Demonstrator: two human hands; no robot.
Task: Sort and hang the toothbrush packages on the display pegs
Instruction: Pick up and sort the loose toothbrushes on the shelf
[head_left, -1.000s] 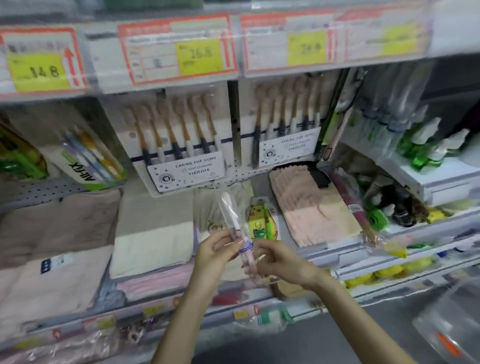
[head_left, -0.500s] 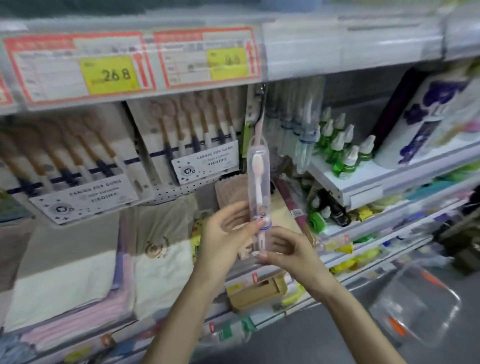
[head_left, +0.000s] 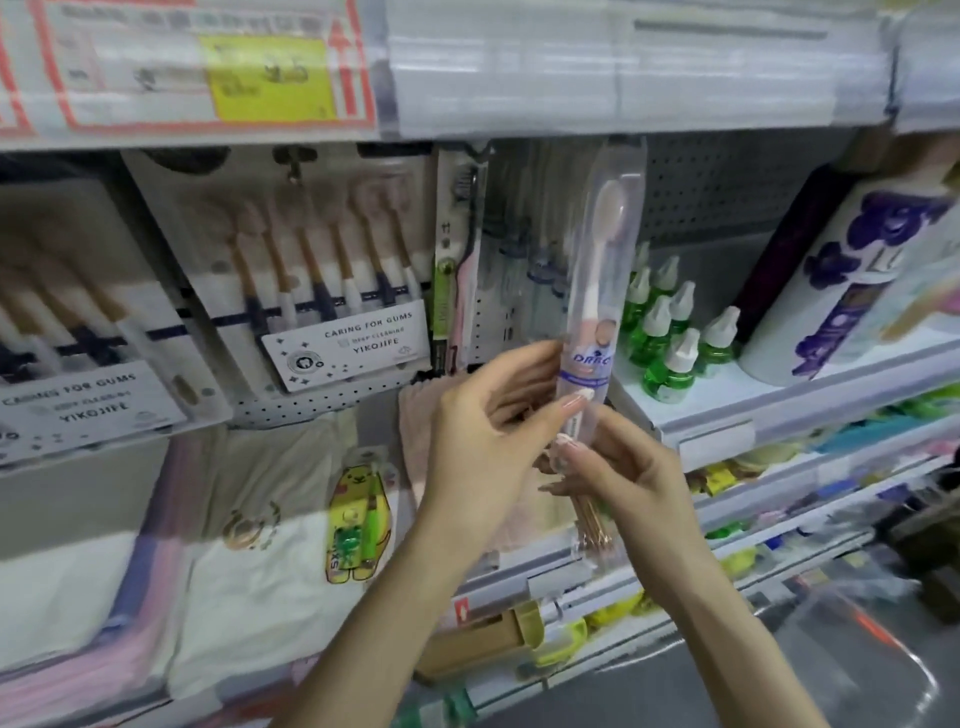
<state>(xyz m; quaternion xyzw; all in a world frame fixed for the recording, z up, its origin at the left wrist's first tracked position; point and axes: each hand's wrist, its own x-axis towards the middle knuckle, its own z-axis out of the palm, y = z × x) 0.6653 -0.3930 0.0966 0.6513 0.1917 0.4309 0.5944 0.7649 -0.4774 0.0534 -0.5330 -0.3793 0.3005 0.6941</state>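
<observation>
Lifted higher now, the toothbrush package (head_left: 602, 270) is pinched at its base by left grip (head_left: 483, 436) and right grip (head_left: 628, 483).

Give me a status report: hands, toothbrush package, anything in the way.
Left hand pinches clear toothbrush package low; right hand grips its bottom end. Package upright, top under shelf rail, peg hidden. Hanging pack close left, green bottles right.

Brush card (head_left: 345, 345): CARING FOR GUMS, DEEP CLEANING, YIKOJIFE.
Left card (head_left: 78, 405): CARING FOR GUMS, YIKOJIFE.
Clear pack (head_left: 602, 270): blue DRB, rest unclear.
Yellow tag (head_left: 267, 78): too blurry.
</observation>
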